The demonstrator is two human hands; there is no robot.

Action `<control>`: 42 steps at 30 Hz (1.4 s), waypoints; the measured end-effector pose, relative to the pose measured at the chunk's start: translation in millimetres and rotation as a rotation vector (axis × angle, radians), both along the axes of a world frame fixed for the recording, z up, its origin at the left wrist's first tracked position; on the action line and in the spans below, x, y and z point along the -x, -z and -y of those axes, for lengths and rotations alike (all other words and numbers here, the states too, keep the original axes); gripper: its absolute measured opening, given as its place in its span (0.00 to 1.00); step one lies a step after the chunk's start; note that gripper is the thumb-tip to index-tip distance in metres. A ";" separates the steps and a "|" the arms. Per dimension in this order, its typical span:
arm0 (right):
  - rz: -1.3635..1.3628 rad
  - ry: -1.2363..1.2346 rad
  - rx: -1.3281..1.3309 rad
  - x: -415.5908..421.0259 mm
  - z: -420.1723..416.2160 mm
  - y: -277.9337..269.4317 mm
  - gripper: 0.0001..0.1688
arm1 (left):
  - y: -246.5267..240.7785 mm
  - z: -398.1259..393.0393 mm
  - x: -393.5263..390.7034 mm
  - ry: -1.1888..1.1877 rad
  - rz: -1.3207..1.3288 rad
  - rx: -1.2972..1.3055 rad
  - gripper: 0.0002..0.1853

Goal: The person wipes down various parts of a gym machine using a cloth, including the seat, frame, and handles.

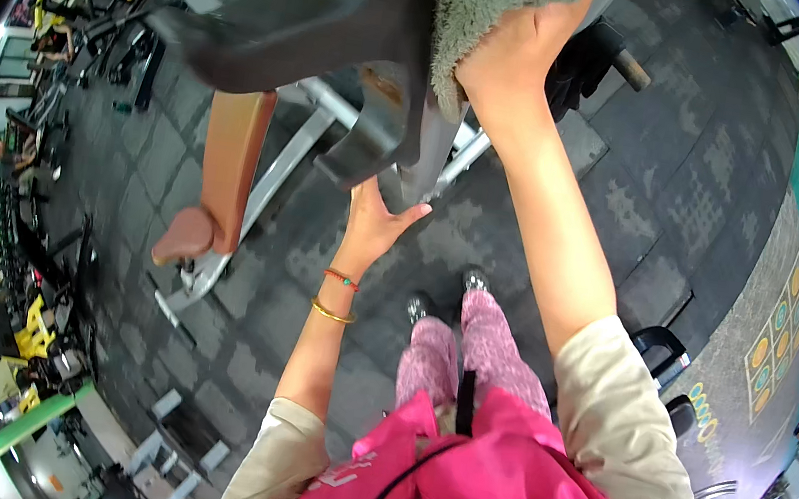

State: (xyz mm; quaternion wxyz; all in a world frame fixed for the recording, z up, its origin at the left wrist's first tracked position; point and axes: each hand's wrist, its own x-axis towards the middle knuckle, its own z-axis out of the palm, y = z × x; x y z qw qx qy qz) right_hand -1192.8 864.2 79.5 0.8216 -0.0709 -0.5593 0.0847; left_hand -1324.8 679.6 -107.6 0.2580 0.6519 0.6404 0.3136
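A grey-green fluffy cloth (467, 24) lies against the dark plastic part of a gym machine (308, 25) at the top of the head view. My right hand (516, 53) is on the cloth and presses it to the machine's right side; its fingers are partly hidden. My left hand (379, 220) is under the machine's lower curved dark part (372, 144), with thumb spread out to the right and its other fingers hidden behind that part. I cannot tell whether it grips the part. A beaded bracelet and a gold-coloured bangle are on my left wrist.
A brown padded seat (229, 166) on a silver metal frame (284, 174) stands left of my left hand. Dark rubber tiles (446, 237) cover the floor. A dark machine part with a cylindrical end (631, 69) is at upper right. More gym equipment lines the left side, where people are visible.
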 end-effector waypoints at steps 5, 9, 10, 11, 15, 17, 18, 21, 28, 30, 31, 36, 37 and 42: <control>0.286 0.484 -0.220 -15.1 -8.9 58.2 0.45 | 52.1 -42.7 -4.0 -0.021 0.236 0.051 0.42; 0.394 0.518 0.132 6.3 46.1 184.8 0.40 | 89.6 -47.9 -22.6 -0.131 0.341 -0.255 0.33; 0.419 0.546 0.160 9.3 54.9 220.0 0.39 | 95.3 -49.2 -24.8 -0.122 0.348 -0.322 0.34; 0.446 0.575 0.189 11.7 63.3 257.1 0.39 | 104.2 -50.2 -25.6 -0.114 0.354 -0.390 0.35; 0.466 0.395 0.126 17.6 64.4 311.3 0.43 | 125.3 -51.6 -15.5 -0.116 0.299 -0.564 0.38; 0.426 0.276 0.079 16.3 57.6 309.1 0.45 | 133.1 -58.6 -7.9 -0.054 0.275 -0.651 0.40; 0.397 0.224 0.081 20.7 55.6 305.5 0.40 | 139.4 -62.9 -3.3 -0.038 0.330 -0.707 0.39; 0.396 0.314 -0.155 7.1 38.9 284.4 0.36 | 134.8 -57.1 -12.9 -0.033 0.316 -0.749 0.34; 0.387 0.508 -0.281 -0.1 36.0 224.2 0.38 | 163.9 -67.7 -13.5 0.030 0.269 -0.922 0.50; 0.374 0.536 -0.276 4.5 41.9 200.5 0.37 | 160.1 -67.1 -9.7 0.033 0.236 -0.964 0.51; 0.375 0.546 -0.292 5.7 47.4 193.6 0.36 | 161.2 -67.3 -8.5 0.031 0.232 -0.955 0.53; 0.408 0.630 -0.430 1.7 39.3 214.1 0.36 | 185.4 -54.8 -11.5 -0.065 0.247 -0.849 0.65; 0.518 0.668 -0.430 -6.3 40.7 225.4 0.40 | 200.9 -43.3 -16.0 -0.074 0.241 -0.829 0.64; 0.641 0.534 -0.403 19.6 58.4 316.6 0.35 | 259.6 -37.3 -0.5 -0.076 0.358 -0.697 0.57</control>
